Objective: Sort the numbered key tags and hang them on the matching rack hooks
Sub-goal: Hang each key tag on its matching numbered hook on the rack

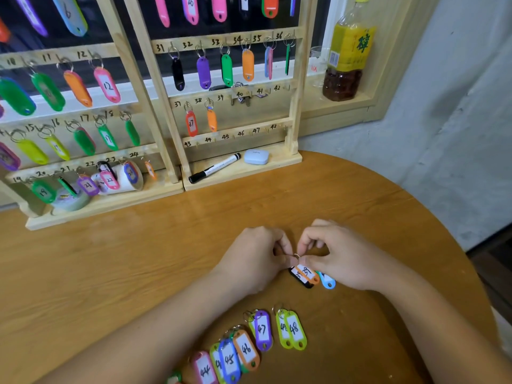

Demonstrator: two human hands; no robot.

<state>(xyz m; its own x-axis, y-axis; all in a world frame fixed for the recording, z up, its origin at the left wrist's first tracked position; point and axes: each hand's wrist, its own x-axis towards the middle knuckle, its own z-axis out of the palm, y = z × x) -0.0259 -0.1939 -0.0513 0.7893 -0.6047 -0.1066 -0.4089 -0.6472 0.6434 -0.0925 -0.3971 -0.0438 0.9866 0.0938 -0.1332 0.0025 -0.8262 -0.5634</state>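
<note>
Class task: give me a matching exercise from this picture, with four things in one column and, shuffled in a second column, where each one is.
Things
1. marker pen
2. bottle
3. tag 37
4. tag 39

Places
a. hanging on a hook of the rack
b. its ring pinched between left hand and right hand
c. standing on the window ledge
d. lying on the rack's base

Pairs: 1-d, 2-c, 3-a, 4-b

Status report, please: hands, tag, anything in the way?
Left hand and right hand pinching ring of orange 39 tag. Rack slot 39 bare. Nothing blocking.
</note>
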